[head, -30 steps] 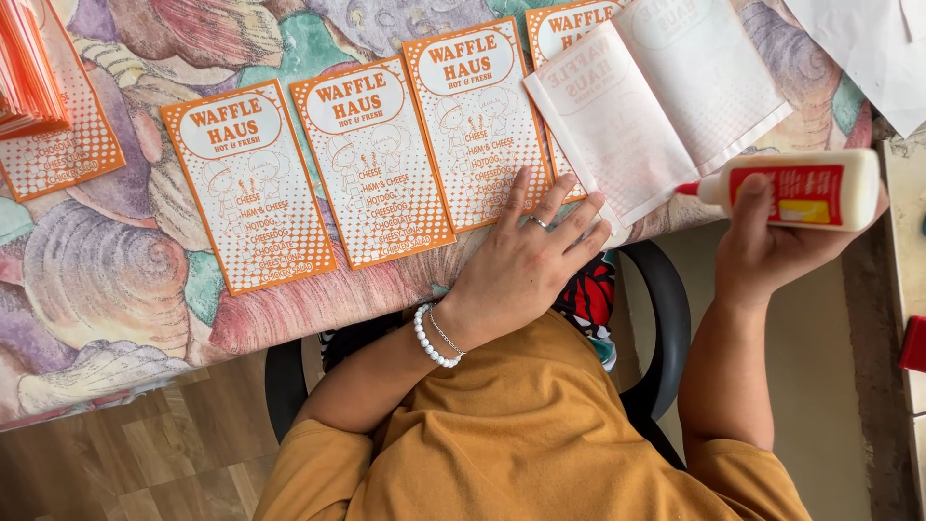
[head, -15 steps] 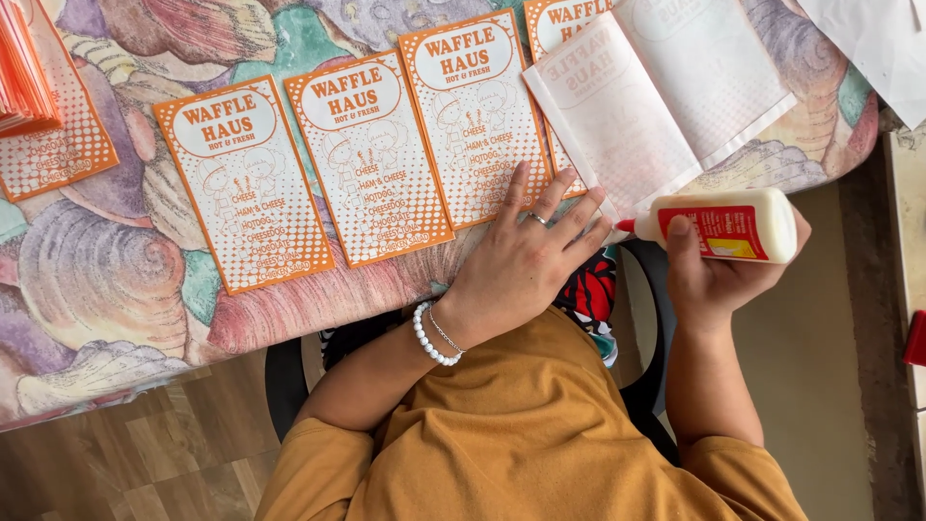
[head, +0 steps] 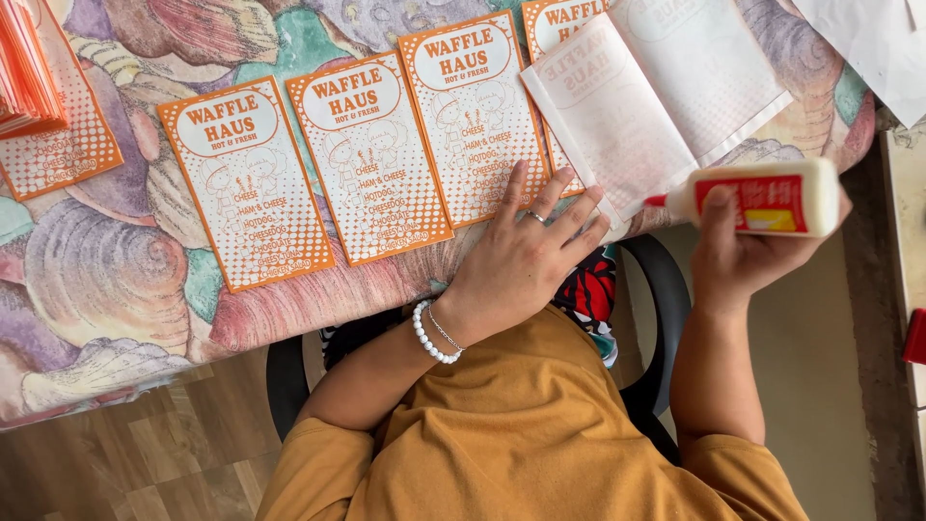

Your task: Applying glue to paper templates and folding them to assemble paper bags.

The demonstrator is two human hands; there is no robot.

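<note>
My left hand lies flat, fingers spread, on the table edge. Its fingertips rest on the lower corner of an orange printed card and on the edge of a white folded sheet. My right hand grips a white glue bottle with a red label, held sideways. The bottle's red nozzle points left, close to the white sheet's lower right edge. Two more orange cards lie in a row to the left.
A shell-patterned tablecloth covers the table. A stack of orange cards sits at the top left above a single card. White sheets lie top right. A black chair is under me, and a red object shows at the right edge.
My right hand brought the glue bottle in from the right toward the white sheet, dipping lower, then rising slightly. My left hand stayed in place on the card.
</note>
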